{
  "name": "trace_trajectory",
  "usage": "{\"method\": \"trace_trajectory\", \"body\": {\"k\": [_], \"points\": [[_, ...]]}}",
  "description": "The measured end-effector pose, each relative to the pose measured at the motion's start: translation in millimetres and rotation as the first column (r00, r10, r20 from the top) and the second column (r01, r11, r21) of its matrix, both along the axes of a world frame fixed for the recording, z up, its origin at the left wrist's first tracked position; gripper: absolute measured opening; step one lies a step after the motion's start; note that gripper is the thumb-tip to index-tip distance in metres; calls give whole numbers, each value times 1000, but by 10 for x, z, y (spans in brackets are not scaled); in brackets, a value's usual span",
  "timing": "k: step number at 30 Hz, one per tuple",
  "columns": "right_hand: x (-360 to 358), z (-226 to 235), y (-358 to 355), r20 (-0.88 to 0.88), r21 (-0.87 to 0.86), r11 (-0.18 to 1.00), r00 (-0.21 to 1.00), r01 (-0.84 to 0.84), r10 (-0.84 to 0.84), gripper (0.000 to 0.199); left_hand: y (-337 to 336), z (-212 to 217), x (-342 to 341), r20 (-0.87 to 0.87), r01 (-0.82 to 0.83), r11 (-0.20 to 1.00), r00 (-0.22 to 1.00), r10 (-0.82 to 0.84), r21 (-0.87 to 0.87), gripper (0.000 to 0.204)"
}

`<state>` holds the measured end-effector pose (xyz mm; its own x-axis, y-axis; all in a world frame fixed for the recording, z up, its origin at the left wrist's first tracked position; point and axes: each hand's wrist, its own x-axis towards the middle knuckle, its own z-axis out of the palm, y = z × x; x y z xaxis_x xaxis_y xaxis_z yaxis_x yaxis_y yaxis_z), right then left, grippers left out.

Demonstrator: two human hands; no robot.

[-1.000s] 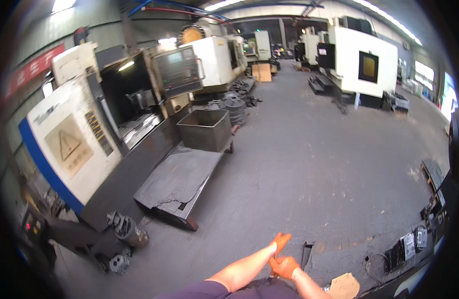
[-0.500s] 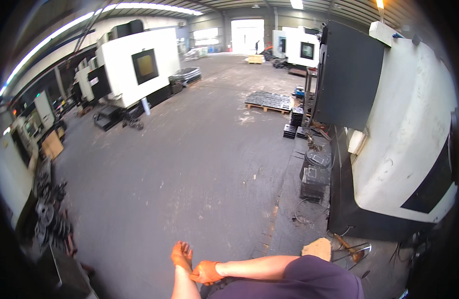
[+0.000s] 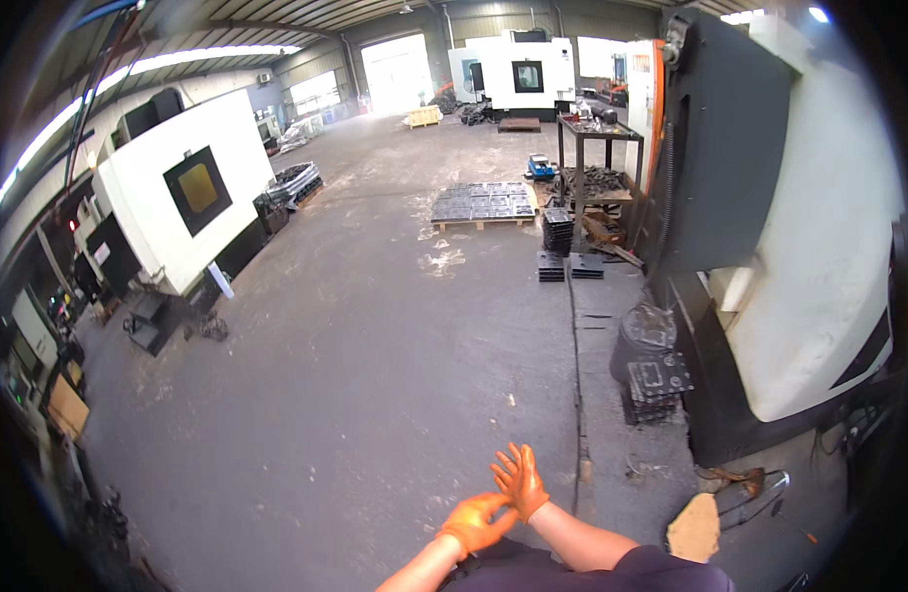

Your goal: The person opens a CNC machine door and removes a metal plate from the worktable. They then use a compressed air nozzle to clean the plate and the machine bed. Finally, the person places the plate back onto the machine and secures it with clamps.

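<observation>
1. While the right hand [image 3: 519, 479], in a thin orange glove [image 3: 530, 496], is raised with its fingers apart, the left hand [image 3: 478, 523], in a matching orange glove [image 3: 466, 533], meets its base near the wrist.
2. Whether the left fingers are clamped there cannot be told.
3. Both gloves are on the hands, above the dark grey floor [image 3: 375, 395].
4. To the right: a flat, rounded tan piece [image 3: 693, 528] and stacked square black plates [image 3: 656, 380] beside a white-and-grey machine housing [image 3: 814, 227].

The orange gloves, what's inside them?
The person's left hand and right hand: bare forearms run into the gloves. The hands' skin is covered, so it can't be seen.
</observation>
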<state>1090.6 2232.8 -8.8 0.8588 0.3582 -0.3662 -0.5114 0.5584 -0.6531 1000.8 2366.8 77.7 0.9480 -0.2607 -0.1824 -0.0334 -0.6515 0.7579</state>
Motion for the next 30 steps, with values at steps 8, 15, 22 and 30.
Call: {"method": "trace_trajectory", "body": {"k": [8,15,22,30], "points": [[1905,233,637,-71,-140,982,990,-131,122,90,458,472,2225,-92,289,872,957,-276,394,51],[3843,-293,699,-169,-143,990,985,22,-46,71,711,-25,4438,4,493,802,851,-525,337,27],[6170,-298,217,66,-211,852,877,478,-476,59,184,3,6807,212,517,709,715,-666,480,29],[7817,-144,-1348,36,177,729,735,662,-677,83,-1262,-256,9018,327,828,401,283,-902,391,24]]}}
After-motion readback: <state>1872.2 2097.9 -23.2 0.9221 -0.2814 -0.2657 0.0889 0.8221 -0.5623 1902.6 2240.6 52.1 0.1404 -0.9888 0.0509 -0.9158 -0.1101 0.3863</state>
